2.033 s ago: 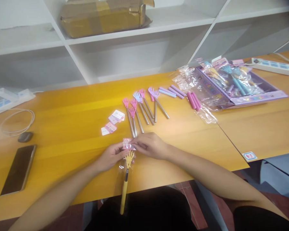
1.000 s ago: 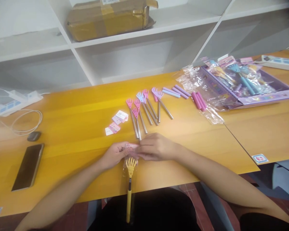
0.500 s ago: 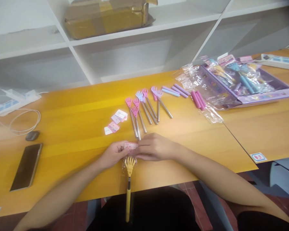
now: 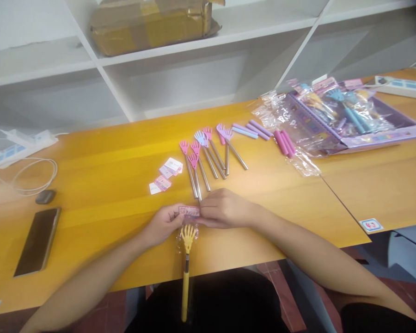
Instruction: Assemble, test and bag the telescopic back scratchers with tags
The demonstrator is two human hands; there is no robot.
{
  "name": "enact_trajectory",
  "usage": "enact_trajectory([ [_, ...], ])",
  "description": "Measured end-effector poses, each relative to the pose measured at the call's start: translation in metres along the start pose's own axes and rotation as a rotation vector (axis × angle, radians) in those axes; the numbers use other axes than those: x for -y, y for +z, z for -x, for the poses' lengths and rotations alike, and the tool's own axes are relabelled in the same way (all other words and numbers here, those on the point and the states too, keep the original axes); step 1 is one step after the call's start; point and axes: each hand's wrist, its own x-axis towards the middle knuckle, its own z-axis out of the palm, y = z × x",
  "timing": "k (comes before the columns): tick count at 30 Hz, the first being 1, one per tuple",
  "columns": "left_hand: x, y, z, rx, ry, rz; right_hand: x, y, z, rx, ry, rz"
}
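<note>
A small pink header card is pinched at its left end by my left hand and at its right end by my right hand. Both hands are closed. Below the card hangs a clear plastic bag holding a yellow back scratcher, its handle reaching past the table edge over my lap. Just beyond my hands lie several pink, blue and purple back scratchers with bare metal rods. Loose printed cards lie to their left.
Coloured handle tubes and pink tubes on a plastic bag lie at the back. A purple box of bagged scratchers stands far right. A phone, small dark case and power strip are left. Shelves hold a cardboard box.
My right fingers have shifted slightly right along the card, and more of its printed face shows. The bagged yellow back scratcher has moved a little to the right.
</note>
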Motion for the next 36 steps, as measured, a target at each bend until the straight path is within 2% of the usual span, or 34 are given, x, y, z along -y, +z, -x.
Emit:
enact_trajectory([
  [4,0.003,0.000,0.003,-0.031,0.000,0.060,-0.003,0.002,0.004,-0.004,0.047,0.005],
  [6,0.006,0.000,0.002,-0.083,0.007,0.103,-0.002,0.003,0.005,0.005,0.102,-0.016],
  [9,0.010,-0.001,0.000,-0.279,0.048,0.183,0.004,0.005,0.005,0.082,0.213,-0.128],
  [13,0.009,-0.004,-0.007,-0.603,0.240,0.315,0.015,0.008,0.000,0.285,0.375,-0.383],
  [15,0.004,-0.005,-0.011,-0.692,0.320,0.377,0.019,0.009,-0.004,0.334,0.426,-0.489],
  [18,-0.005,-0.006,-0.014,-0.750,0.344,0.446,0.021,0.007,-0.008,0.347,0.486,-0.582],
  [21,-0.008,-0.009,-0.013,-0.709,0.331,0.540,0.016,0.002,-0.009,0.378,0.511,-0.654],
  [23,-0.005,-0.014,-0.013,-0.630,0.330,0.601,0.009,-0.006,-0.008,0.406,0.498,-0.716],
  [25,-0.001,-0.018,-0.012,-0.561,0.354,0.618,-0.001,-0.021,-0.008,0.401,0.482,-0.752],
  [28,0.003,-0.021,-0.012,-0.364,0.315,0.553,-0.019,-0.057,-0.006,0.274,0.540,-0.612],
  [30,0.003,-0.021,-0.011,-0.265,0.297,0.493,-0.034,-0.087,0.000,0.144,0.683,-0.393],
  [32,0.004,-0.021,-0.011,-0.223,0.296,0.452,-0.057,-0.119,0.015,0.064,0.844,-0.184],
  [34,0.005,-0.021,-0.012,-0.204,0.281,0.422,-0.086,-0.151,0.039,0.032,1.003,0.046],
  [36,0.008,-0.022,-0.013,-0.181,0.259,0.390,-0.121,-0.182,0.069,0.079,1.179,0.239],
])
